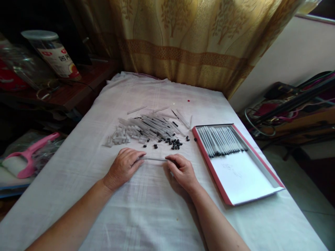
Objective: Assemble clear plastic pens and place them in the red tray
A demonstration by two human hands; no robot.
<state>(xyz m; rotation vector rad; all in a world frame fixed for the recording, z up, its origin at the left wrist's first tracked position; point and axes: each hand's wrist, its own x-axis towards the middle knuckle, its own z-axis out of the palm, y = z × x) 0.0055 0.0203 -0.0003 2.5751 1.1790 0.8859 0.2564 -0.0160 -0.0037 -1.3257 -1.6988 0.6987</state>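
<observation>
Hands, left hand (pixel 125 165) and right hand (pixel 183 169), tightly pinch one thin pen part (pixel 155 159) towards opposite ends.

I see cloudy-white tubes (pixel 154 125), black caps (pixel 177 143) and a box (pixel 248 184), red-edged and white inside. My cloth (pixel 146 216) is white with faint lilac checks; the curtain (pixel 183 52) gold, tree-patterned, brown-banded; the roller (pixel 29 157) pink-handled.

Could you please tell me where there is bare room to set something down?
Bare cloth lies left of the left hand and on the near side of the box. The box's near part, below its row of tubes, is also free. The cloth's middle is crowded with loose tubes and black caps.
</observation>
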